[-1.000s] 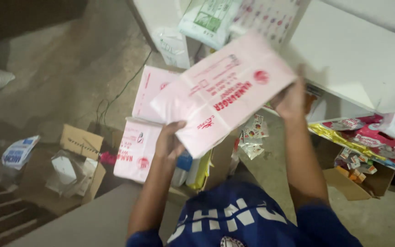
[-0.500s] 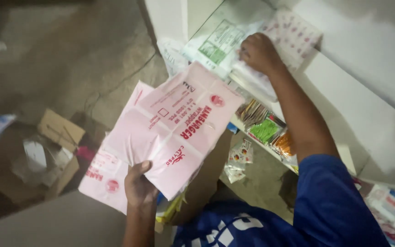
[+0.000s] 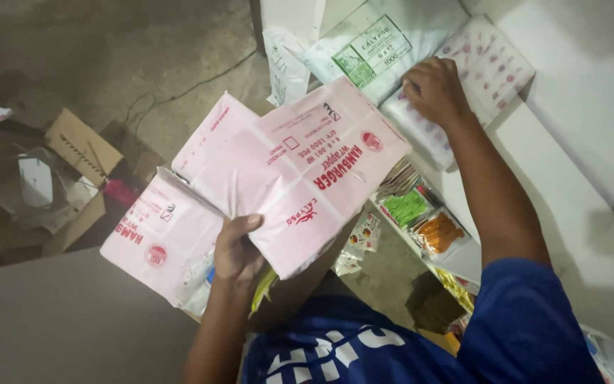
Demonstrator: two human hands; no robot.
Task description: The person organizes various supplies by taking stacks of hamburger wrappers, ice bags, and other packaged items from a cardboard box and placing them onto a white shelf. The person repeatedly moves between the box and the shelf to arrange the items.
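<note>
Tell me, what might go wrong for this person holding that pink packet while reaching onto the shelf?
The left hand grips the big pink packet by one lower edge only, so it could sag or slip onto the pink packets below. The right hand presses on the spotted clear packs, which jut over the white shelf edge; a nudge might tip them onto the small sachets underneath.

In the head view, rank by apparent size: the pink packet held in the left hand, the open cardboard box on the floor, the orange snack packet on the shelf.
1. pink packet, though nearest the camera
2. cardboard box
3. orange snack packet
</note>
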